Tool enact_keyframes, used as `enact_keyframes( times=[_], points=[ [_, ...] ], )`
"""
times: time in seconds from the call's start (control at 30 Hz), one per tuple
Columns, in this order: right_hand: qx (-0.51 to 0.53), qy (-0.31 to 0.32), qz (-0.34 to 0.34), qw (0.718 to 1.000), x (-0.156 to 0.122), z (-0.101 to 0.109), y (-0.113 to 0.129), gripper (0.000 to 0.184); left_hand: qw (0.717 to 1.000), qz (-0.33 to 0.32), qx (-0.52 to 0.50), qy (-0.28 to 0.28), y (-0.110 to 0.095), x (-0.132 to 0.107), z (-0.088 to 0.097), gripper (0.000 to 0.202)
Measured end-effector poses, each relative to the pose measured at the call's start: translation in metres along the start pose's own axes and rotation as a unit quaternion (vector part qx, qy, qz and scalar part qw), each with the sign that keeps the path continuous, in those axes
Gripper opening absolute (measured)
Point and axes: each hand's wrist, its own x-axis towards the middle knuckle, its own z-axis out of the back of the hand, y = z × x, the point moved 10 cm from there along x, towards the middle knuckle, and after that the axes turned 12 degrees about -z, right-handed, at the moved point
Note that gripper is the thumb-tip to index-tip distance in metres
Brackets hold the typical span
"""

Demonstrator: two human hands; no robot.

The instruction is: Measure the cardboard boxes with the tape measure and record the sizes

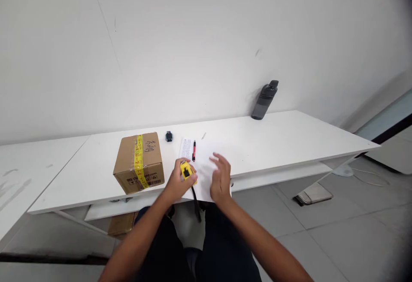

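My left hand [177, 183] is closed around a yellow and black tape measure [186, 171], held over the near edge of the desk. A black strap [195, 204] hangs down below it. To the right, my right hand [220, 180] hovers with fingers apart and slightly curled, holding nothing. Beneath both hands lie white paper sheets [204, 155], one with handwriting on it. A red and black pen [194, 150] rests on the paper, just beyond the tape measure.
A taped cardboard box [127, 155] stands left on the white desk [257, 144]. Behind the paper sits a dark watch [169, 136]. A dark bottle [264, 101] stands by the wall. Under the desk are a shelf [277, 180] and another brown box [120, 224].
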Motion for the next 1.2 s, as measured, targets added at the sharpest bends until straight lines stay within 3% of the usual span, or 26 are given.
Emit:
enact_keyframes(
  times=[0.03,0.07,0.17,0.27,0.37,0.47,0.53,0.67,0.73,0.83,0.9,0.97,1.03,1.2],
  points=[
    [-0.019,-0.028,-0.040,0.999,0.027,-0.007,-0.018,0.057,0.997,-0.001,0.072,0.015,0.008,0.021,0.005,0.060],
    [-0.056,-0.013,-0.083,0.995,0.051,-0.024,-0.037,0.060,0.990,0.000,0.139,0.023,0.019,0.039,0.011,0.062],
    [-0.164,0.155,-0.164,0.960,0.096,-0.092,-0.083,0.056,0.979,0.017,0.200,0.015,0.054,0.081,0.029,0.060],
    [-0.206,0.233,-0.150,0.938,0.114,-0.130,-0.098,0.052,0.997,0.050,0.053,-0.013,0.085,0.103,0.043,0.048],
    [-0.267,0.263,-0.156,0.914,0.123,-0.151,-0.105,0.070,0.990,0.090,-0.111,-0.016,0.098,0.115,0.053,0.043],
    [-0.317,0.268,-0.186,0.891,0.127,-0.162,-0.112,0.086,0.958,0.136,-0.248,-0.054,0.102,0.119,0.064,0.041],
    [-0.289,0.278,-0.177,0.899,0.125,-0.170,-0.108,0.082,0.936,0.156,-0.306,-0.079,0.104,0.119,0.067,0.039],
    [-0.160,0.350,-0.128,0.914,0.114,-0.179,-0.090,0.045,0.930,0.171,-0.316,-0.075,0.105,0.118,0.064,0.035],
    [-0.087,0.388,-0.127,0.909,0.109,-0.177,-0.084,0.040,0.930,0.171,-0.317,-0.077,0.105,0.117,0.064,0.034],
    [0.109,0.430,-0.161,0.882,0.102,-0.172,-0.072,0.038,0.923,0.165,-0.332,-0.098,0.104,0.117,0.067,0.034],
    [0.175,0.393,-0.171,0.887,0.103,-0.165,-0.069,0.034,0.921,0.163,-0.337,-0.105,0.103,0.117,0.069,0.034],
    [0.146,0.320,-0.164,0.921,0.105,-0.157,-0.071,0.033,0.920,0.167,-0.337,-0.108,0.103,0.117,0.071,0.035],
    [0.116,0.282,-0.173,0.936,0.104,-0.154,-0.075,0.044,0.917,0.176,-0.339,-0.117,0.104,0.116,0.073,0.040],
    [0.146,0.322,-0.229,0.907,0.102,-0.167,-0.085,0.047,0.907,0.189,-0.359,-0.109,0.106,0.115,0.073,0.037]
  ],
)
